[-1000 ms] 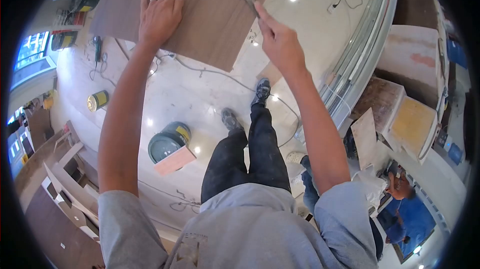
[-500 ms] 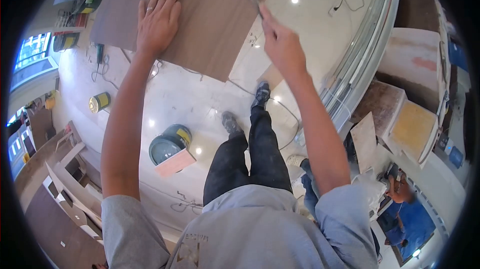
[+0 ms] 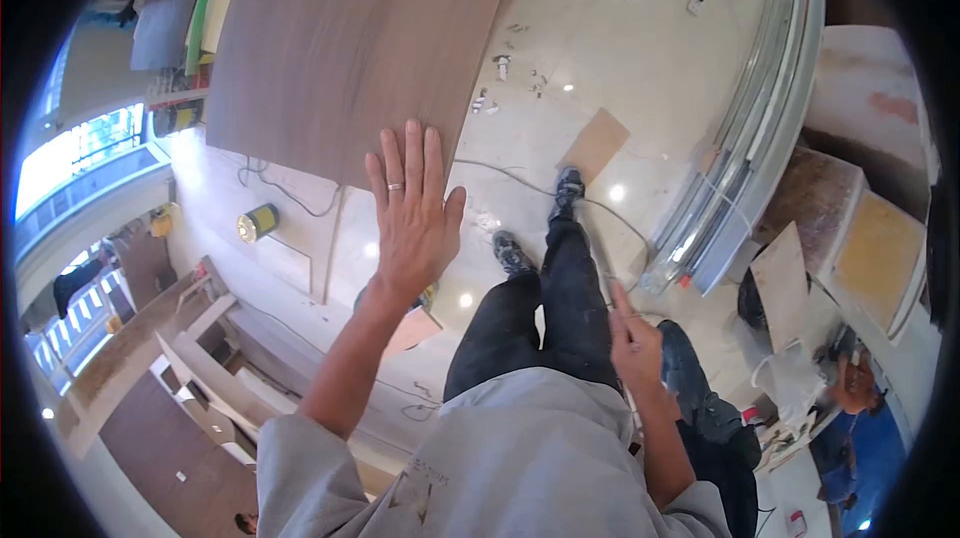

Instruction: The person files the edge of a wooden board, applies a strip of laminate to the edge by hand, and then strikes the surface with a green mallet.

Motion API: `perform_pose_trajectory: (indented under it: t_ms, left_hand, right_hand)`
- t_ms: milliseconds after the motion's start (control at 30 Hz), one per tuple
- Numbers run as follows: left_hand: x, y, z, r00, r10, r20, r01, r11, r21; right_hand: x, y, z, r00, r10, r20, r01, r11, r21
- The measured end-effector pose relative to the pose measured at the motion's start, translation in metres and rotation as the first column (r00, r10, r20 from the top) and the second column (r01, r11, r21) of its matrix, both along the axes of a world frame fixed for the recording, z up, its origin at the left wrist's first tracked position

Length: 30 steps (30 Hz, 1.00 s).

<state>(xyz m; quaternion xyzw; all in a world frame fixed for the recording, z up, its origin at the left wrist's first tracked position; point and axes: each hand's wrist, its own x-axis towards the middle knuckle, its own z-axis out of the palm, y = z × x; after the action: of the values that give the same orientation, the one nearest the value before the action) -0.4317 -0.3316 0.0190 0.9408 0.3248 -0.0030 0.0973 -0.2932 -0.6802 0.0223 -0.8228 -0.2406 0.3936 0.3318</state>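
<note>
Spread flat and open, the left hand gripped nothing. Its palm faced the wood-grain panel and its fingertips overlapped the panel's lower edge near the centre of the frame, with a ring on one finger. From my screen I could not tell whether the palm pressed on the sheet or sat just off it. The right hand hung low, right of centre beside the dark trousers, with its fingers loosely curled and one pointing up. I could not tell whether it closed on anything small.

The panel filled the upper left and upper centre of the frame, above the glossy pale floor, where a cable trailed and a yellow can stood at left.

I judged the panel broad, thin and fairly light, but likely to flex and swing if held at one point. Its smooth face would have given a flat palm little purchase. The lower edge and a side edge, with the hands well apart, looked the surest hold, and the corners seemed liable to chip.
</note>
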Motion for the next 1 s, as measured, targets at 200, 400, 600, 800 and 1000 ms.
perform_pose_trajectory:
  t_ms: [200,400,600,800,1000]
  left_hand:
    - [0.118,0.092,-0.013,0.980,-0.175,0.090,0.163,0.979,0.126]
    - [0.304,0.224,-0.048,0.963,-0.178,0.204,0.126,0.962,0.244]
    - [0.192,0.160,-0.044,0.970,-0.226,0.093,0.209,0.964,0.163]
    - [-0.030,-0.038,0.012,0.965,0.045,-0.259,-0.050,0.999,-0.012]
    - [-0.207,-0.195,0.022,0.916,0.174,-0.360,-0.346,0.795,-0.497]
  right_hand:
    - [0.050,-0.014,-0.016,0.974,-0.224,0.014,0.225,0.970,-0.094]
    - [0.084,-0.017,-0.042,0.985,-0.166,0.057,0.170,0.982,-0.083]
    - [0.083,-0.055,-0.075,0.979,-0.201,0.036,0.204,0.971,-0.121]
    - [0.055,-0.078,-0.080,0.984,-0.177,0.032,0.180,0.953,-0.243]
    - [0.030,0.002,-0.065,0.996,-0.089,-0.013,0.090,0.994,0.062]
